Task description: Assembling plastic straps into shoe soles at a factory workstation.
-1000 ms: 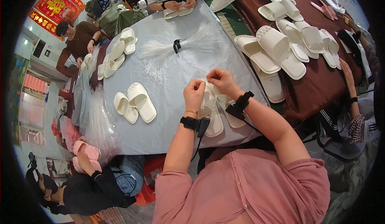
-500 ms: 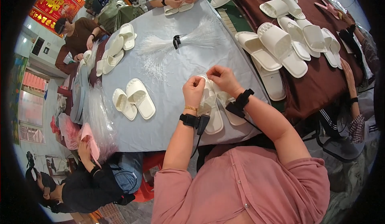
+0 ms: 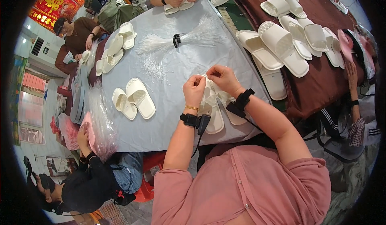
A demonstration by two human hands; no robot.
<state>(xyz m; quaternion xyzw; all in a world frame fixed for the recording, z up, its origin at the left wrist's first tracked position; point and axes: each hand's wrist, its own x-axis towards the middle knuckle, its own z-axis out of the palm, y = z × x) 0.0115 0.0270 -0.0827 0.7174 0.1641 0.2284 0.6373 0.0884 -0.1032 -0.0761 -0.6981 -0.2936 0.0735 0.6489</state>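
Observation:
A pair of white slippers lies on the cloth-covered table (image 3: 169, 132) close in front of me. The left slipper (image 3: 213, 118) shows from strap to sole end; my right wrist partly covers the right slipper (image 3: 238, 118). At the far ends of this pair, my left hand (image 3: 194, 90) and my right hand (image 3: 222, 79) are closed in pinches, fingertips almost meeting. Whatever is between the fingers is too small to make out. Beyond them lies a bundle of thin clear plastic strands (image 3: 157, 44), gathered at its middle by a black band (image 3: 176, 41).
Another white slipper pair (image 3: 138, 98) lies left of my hands, with several more (image 3: 116, 44) at the left edge. White slippers (image 3: 277, 44) cover part of the brown-covered table (image 3: 297, 100) on the right. Clear plastic bags (image 3: 100, 116) hang at the left. Co-workers sit around, some handling slippers.
My hands keep almost the same pinched pose over the slippers. At the left, a co-worker's pink slipper has shifted up. At the right, a person's hand now holds up a pink slipper.

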